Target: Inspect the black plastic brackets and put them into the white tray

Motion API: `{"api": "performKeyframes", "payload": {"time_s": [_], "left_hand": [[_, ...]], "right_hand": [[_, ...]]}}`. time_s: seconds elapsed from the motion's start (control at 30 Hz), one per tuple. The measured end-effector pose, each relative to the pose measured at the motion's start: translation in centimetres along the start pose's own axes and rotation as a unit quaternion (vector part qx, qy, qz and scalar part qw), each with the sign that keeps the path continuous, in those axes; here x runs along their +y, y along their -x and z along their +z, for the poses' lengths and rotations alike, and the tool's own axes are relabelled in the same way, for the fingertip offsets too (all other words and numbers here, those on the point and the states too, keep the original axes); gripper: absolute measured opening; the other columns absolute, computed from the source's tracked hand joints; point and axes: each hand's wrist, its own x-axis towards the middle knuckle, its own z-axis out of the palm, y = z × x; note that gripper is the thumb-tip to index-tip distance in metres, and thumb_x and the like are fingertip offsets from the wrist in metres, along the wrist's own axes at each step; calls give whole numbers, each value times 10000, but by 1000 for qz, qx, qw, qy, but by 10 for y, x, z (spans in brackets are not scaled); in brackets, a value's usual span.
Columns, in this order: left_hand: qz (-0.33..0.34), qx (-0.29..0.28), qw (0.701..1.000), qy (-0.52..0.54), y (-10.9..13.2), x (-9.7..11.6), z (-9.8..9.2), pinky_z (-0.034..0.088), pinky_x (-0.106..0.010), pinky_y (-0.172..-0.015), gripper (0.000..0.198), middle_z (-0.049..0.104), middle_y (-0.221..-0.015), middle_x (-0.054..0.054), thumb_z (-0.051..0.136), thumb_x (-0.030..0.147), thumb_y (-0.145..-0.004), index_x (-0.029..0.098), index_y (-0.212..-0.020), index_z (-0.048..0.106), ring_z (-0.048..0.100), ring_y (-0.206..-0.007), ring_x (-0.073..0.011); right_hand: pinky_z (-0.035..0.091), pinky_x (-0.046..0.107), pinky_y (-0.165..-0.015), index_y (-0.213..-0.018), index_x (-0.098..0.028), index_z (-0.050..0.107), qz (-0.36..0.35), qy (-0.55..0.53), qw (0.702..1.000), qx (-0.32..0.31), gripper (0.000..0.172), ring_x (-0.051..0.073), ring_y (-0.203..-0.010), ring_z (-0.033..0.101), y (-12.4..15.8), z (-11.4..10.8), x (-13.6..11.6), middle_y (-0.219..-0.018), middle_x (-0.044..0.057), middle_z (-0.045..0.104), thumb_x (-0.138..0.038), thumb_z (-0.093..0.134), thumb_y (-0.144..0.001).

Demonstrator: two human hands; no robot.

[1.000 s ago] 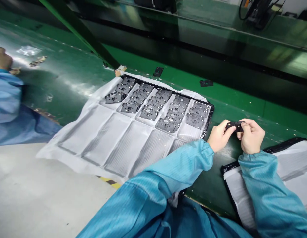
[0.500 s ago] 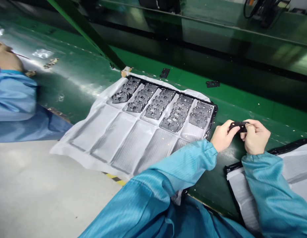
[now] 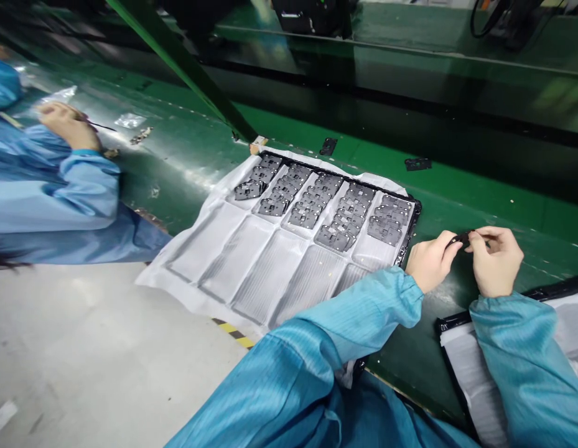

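A small flat black part (image 3: 459, 239) is held up over the green bench, right of the lined tray. My left hand (image 3: 429, 261) pinches its left end between thumb and fingers. At the other end, my right hand (image 3: 498, 260) is closed, thumb and forefinger on the part's tip. The part is tilted and mostly hidden by fingers. Beside my left wrist lies the black tray (image 3: 416, 214) lined with white sheet (image 3: 265, 264). Overlapping black plates (image 3: 305, 208) fill several of its far compartments; the near ones show only bare liner.
Two loose black plates, one (image 3: 328, 146) left and one (image 3: 418, 163) right, lie behind the tray. A second lined tray (image 3: 475, 373) is under my right forearm. A green post (image 3: 190, 74) rises at the back. A co-worker's hand (image 3: 70, 123) is at far left, near a plastic bag (image 3: 130, 120).
The black part has turned and tilted between my hands, showing less of its face. My view has swung left, bringing more of the co-worker's arms into sight.
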Motion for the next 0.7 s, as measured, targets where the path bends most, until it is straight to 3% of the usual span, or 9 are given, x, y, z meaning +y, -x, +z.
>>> {"api": "performKeyframes", "payload": {"time_s": [0.23, 0.43, 0.57, 0.7], "left_hand": [[58, 0, 995, -85, 1, -2, 3, 386, -238, -623, 299, 674, -915, -60, 334, 369, -965, 218, -1071, 569, 623, -772, -170], [69, -31, 990, -115, 2, 1, 2, 373, -247, -606, 307, 671, -904, -76, 319, 353, -967, 205, -1059, 573, 615, -752, -174], [61, -19, 992, -111, 2, 1, 1, 374, -239, -601, 305, 674, -903, -65, 321, 359, -967, 209, -1059, 571, 618, -742, -169], [28, 11, 999, -28, 1, -1, 0, 386, -233, -612, 275, 665, -851, -42, 358, 375, -958, 220, -1049, 565, 613, -720, -163]], "right_hand": [[495, 289, -668, -793, -180, 601, -88, 138, 986, -6, 94, 147, -662, 582, 2, -2, 3, -747, 21, 616, -263, 558, -801], [440, 270, -604, -721, -181, 592, -137, 218, 966, -2, 55, 134, -579, 537, 4, -3, -4, -659, 3, 580, -176, 541, -740], [444, 262, -598, -713, -178, 590, -133, 222, 966, -14, 41, 129, -575, 544, 1, -6, 0, -656, 0, 582, -188, 557, -736], [463, 252, -527, -830, -167, 605, -72, 128, 987, 60, 94, 121, -525, 559, -11, -13, 9, -714, 17, 624, -222, 549, -779]]}}
